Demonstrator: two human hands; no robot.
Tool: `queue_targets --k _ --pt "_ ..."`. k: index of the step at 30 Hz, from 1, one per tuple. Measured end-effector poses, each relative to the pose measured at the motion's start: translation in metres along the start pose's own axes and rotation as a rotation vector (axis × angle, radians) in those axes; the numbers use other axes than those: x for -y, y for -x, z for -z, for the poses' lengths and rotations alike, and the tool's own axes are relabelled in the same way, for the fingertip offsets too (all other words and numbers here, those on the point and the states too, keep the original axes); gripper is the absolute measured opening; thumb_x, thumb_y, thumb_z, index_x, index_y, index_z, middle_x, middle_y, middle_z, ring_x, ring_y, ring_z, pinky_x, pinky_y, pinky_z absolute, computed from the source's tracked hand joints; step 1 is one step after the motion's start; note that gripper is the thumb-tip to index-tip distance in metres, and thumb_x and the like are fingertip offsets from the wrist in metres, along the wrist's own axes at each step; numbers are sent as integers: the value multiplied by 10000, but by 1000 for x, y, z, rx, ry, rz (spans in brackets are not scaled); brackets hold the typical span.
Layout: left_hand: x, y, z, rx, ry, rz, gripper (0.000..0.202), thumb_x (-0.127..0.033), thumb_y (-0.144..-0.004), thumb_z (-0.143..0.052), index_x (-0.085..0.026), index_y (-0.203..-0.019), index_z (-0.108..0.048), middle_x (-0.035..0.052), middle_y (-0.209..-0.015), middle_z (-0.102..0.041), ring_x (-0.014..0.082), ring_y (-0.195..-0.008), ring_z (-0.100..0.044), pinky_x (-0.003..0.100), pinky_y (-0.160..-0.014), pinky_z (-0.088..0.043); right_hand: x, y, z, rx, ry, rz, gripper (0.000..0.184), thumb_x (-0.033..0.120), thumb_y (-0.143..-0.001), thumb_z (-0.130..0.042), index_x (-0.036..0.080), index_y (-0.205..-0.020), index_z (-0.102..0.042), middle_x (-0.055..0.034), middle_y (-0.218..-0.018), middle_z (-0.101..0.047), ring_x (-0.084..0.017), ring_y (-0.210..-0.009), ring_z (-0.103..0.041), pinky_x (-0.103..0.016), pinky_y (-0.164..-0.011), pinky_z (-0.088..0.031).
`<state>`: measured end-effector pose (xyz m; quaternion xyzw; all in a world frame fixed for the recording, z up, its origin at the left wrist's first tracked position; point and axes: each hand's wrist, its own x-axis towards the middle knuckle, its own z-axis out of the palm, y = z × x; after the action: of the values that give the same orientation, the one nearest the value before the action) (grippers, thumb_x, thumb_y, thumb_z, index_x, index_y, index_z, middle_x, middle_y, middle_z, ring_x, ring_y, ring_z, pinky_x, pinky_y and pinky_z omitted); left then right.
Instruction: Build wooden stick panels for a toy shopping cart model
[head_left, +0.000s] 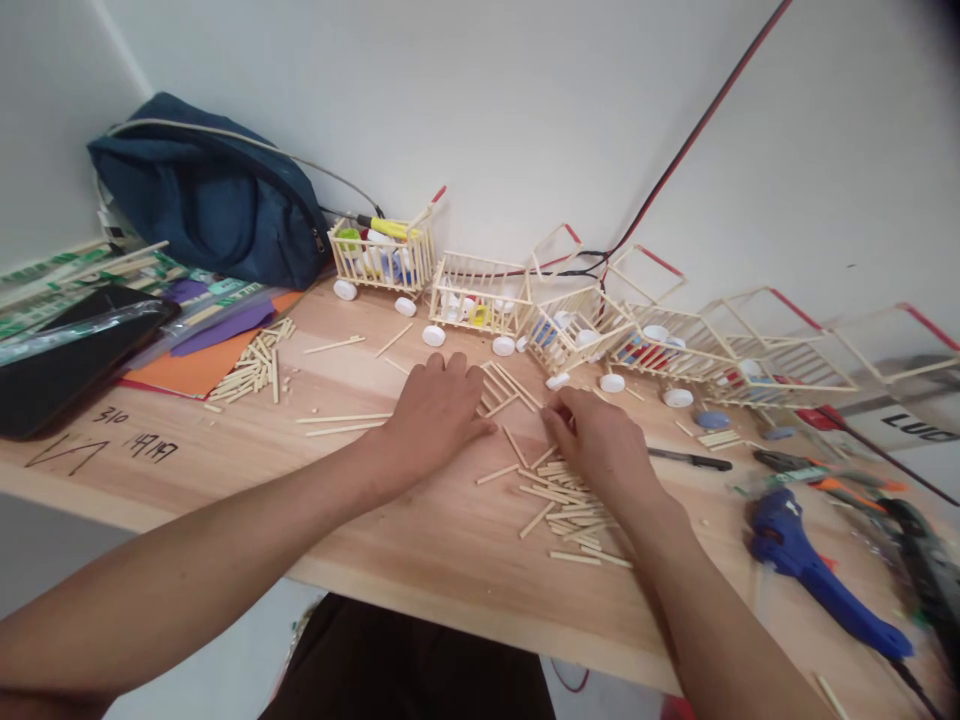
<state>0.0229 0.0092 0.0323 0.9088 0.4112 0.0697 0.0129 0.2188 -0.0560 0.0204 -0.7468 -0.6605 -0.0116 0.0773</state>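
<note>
My left hand [439,412] lies low on the wooden table, fingers stretched forward and thumb out to the right. Its fingertips rest at the left side of a small flat grid of wooden sticks [501,390], part of which the hand covers. Just right of the grid, my right hand [600,440] is curled, thumb and index finger pinched together at the tabletop. Whatever that pinch holds is too small or hidden to tell. Below the right hand spreads a pile of short wooden sticks [570,510]. A few longer sticks [345,424] lie beside my left wrist.
Several miniature stick shopping carts [480,290] with white wheels line the wall. On the right are a black-handled knife [690,458], a blue glue gun [817,580] and pliers [817,470]. Leftward sit a blue bag [210,200], coloured paper [180,370], more sticks [255,365] and a black tablet-like object [75,370].
</note>
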Motion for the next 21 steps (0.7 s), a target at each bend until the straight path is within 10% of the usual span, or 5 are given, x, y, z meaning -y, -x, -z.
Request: queue_targets --k 13,21 --pt "5 2 1 12 57 -20 421 -493 -837 -609 -147 -1076 -589 121 -1051 -577 283 -987 -534 361 -756 -459 -5 -2 -5 -3 -60 51 98 279 -901 -510 212 -845 -555 -31 -838 -629 -172 -704 -531 -263 -579 -286" --pt "28 -17 -17 -91 150 -107 315 -219 -974 -315 -156 -953 -622 105 -973 -573 238 -935 -510 382 -845 -417 -3 -4 -6 -1 -77 24 51 270 -890 -536 224 -876 -554 -12 -849 -619 -170 -725 -540 -260 -567 -276"
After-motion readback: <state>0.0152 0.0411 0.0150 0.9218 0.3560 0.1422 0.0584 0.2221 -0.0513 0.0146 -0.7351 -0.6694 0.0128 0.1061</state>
